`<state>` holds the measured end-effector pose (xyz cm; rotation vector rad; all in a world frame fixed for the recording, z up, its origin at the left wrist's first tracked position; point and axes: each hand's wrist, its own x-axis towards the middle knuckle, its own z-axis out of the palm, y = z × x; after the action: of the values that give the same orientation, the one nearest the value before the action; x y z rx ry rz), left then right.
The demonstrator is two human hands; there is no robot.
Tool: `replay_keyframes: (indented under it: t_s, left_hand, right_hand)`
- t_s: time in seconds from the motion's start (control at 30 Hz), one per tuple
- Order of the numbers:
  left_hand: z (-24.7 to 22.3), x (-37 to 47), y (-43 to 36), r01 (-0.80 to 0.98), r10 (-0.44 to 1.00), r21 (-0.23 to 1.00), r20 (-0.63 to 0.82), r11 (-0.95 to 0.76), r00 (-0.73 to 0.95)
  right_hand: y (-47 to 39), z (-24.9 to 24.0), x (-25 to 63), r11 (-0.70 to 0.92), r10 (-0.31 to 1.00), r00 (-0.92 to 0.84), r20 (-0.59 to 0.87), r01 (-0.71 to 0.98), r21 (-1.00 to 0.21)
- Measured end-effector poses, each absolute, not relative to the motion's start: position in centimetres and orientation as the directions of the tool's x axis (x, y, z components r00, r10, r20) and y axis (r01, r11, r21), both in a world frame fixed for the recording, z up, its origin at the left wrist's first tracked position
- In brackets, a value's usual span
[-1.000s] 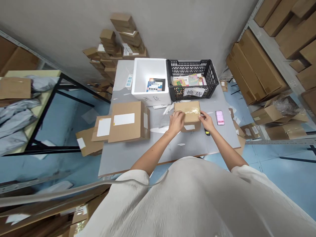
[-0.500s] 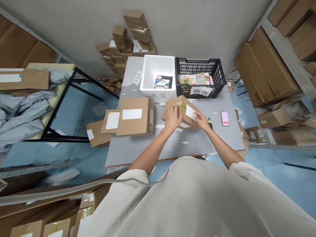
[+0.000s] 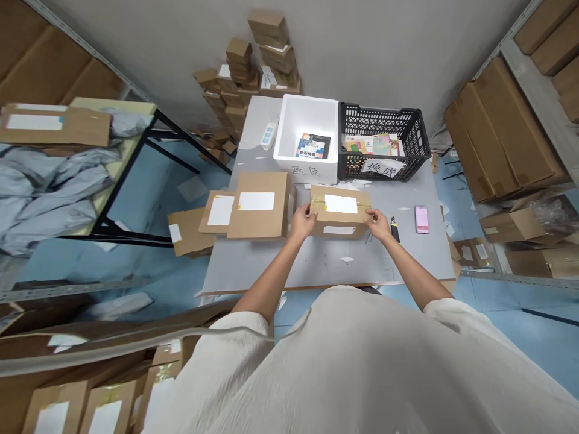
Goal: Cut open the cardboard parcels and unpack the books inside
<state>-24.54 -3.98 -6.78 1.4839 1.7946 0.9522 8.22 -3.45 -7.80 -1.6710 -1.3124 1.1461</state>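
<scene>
— How many boxes lie on the grey table (image 3: 316, 268), and which one does the person have?

— Three flat cardboard parcels. The person holds one, the small cardboard box (image 3: 339, 212), which sits on the table in front of the two bins with one white label on top and another on its near side. The left hand (image 3: 302, 220) clasps its left end and the right hand (image 3: 379, 225) clasps its right end, so both hands are closed around that single box.

— And the other two?

— Just to its left: a larger labelled box (image 3: 259, 205) lying partly over a flatter one (image 3: 219, 212). A fourth brown piece (image 3: 185, 232) sits below the table's left edge.

— How many bins?

— Two, side by side at the far edge: one white foam bin (image 3: 307, 135) with one book visible inside, and one black mesh crate (image 3: 383, 143) holding several colourful books; their number cannot be told. One pink phone (image 3: 421, 219) lies to the right, with one dark pen-like item (image 3: 395, 229) just beside the right hand.
</scene>
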Motion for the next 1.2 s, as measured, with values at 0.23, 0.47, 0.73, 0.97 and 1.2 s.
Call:
replay_keyframes:
  t_s: [0.23, 0.47, 0.73, 0.97, 1.2]
  left_hand:
    - [-8.0, -21.0, -4.5, 0.417, 0.985, 0.896, -0.103, 0.154, -0.141]
    - [-8.1, -18.8, -5.7, 0.573, 0.988, 0.806, -0.109, 0.152, -0.109]
    - [-4.9, -16.0, -7.9, 0.808, 0.991, 0.583, -0.035, -0.087, 0.132]
    - [-5.0, -14.8, -8.6, 0.854, 0.989, 0.516, -0.073, -0.074, 0.13]
    - [-5.4, -14.4, -9.2, 0.874, 0.993, 0.485, -0.11, 0.016, 0.043]
  right_hand:
    - [-4.7, -6.5, 11.4, -0.241, 0.97, 0.134, -0.202, 0.471, -0.849]
    - [-6.0, -6.6, 13.9, -0.249, 0.968, 0.137, -0.208, 0.511, -0.822]
    - [-5.7, -8.7, 17.1, -0.364, 0.921, 0.285, -0.266, 0.385, -0.848]
    - [-7.1, -11.4, 21.0, -0.551, 0.832, 0.358, -0.424, 0.622, -0.556]
    - [-7.3, -14.2, 21.6, -0.574, 0.776, 0.342, -0.53, 0.731, -0.369]
